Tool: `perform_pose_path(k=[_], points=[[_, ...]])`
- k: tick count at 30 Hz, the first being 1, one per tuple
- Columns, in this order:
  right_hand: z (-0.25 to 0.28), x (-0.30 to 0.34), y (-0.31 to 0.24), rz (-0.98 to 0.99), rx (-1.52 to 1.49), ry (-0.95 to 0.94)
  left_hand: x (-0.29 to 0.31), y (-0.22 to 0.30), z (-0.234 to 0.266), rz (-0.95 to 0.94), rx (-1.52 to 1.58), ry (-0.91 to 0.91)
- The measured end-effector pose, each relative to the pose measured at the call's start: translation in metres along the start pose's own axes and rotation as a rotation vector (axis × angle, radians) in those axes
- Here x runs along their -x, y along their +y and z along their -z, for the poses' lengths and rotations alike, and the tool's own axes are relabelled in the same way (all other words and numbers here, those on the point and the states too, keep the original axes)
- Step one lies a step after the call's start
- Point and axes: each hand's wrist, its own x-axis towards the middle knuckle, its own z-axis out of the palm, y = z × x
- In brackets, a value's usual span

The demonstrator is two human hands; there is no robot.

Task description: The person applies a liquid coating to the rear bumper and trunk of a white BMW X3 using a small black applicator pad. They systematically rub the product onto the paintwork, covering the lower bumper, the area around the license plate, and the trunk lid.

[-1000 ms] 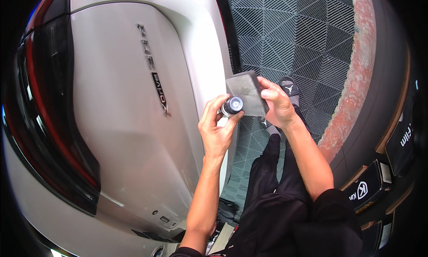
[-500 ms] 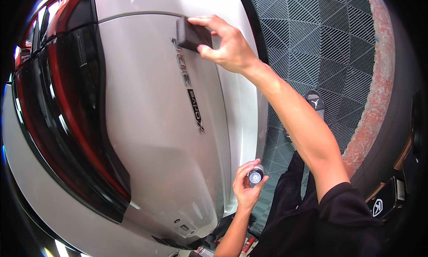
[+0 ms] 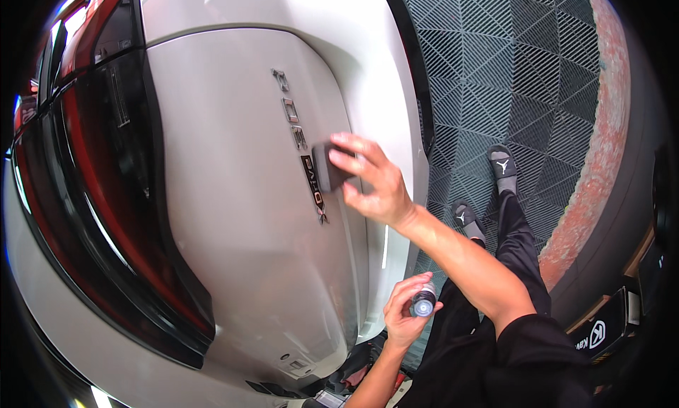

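Observation:
My right hand (image 3: pixel 375 178) is closed around a dark rectangular applicator block (image 3: pixel 327 169), its thumb below and fingers above. The block lies against the pale car's rear panel (image 3: pixel 233 139), right beside the badge letters (image 3: pixel 315 188), and seems to touch it. Lower down, my left hand (image 3: pixel 407 319) grips a small bottle (image 3: pixel 424 300) with one round end facing up. The bottle is held apart from the car, near the bumper's edge.
The dark red tail light (image 3: pixel 106 196) fills the left side. Grey patterned floor tiles (image 3: pixel 488 68) lie beyond the bumper, with my sandalled feet (image 3: pixel 502 164) on them. A black box (image 3: pixel 601 330) stands at the lower right.
My right hand has carried the block down along the lettering, from the top letters to the lower badge. My left hand and the bottle have shifted slightly right and down.

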Motion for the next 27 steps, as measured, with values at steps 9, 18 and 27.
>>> perform_pose_path(k=[9, 18, 27], points=[[0.007, -0.138, 0.026, 0.050, 0.059, 0.099, 0.001, 0.000, -0.011, -0.011, -0.009, -0.056], [0.011, -0.119, 0.019, -0.094, 0.099, 0.028, 0.013, -0.002, -0.005, -0.047, -0.015, -0.030], [-0.001, 0.017, -0.011, -0.165, 0.018, 0.005, 0.072, -0.018, 0.004, -0.100, -0.003, 0.052]])
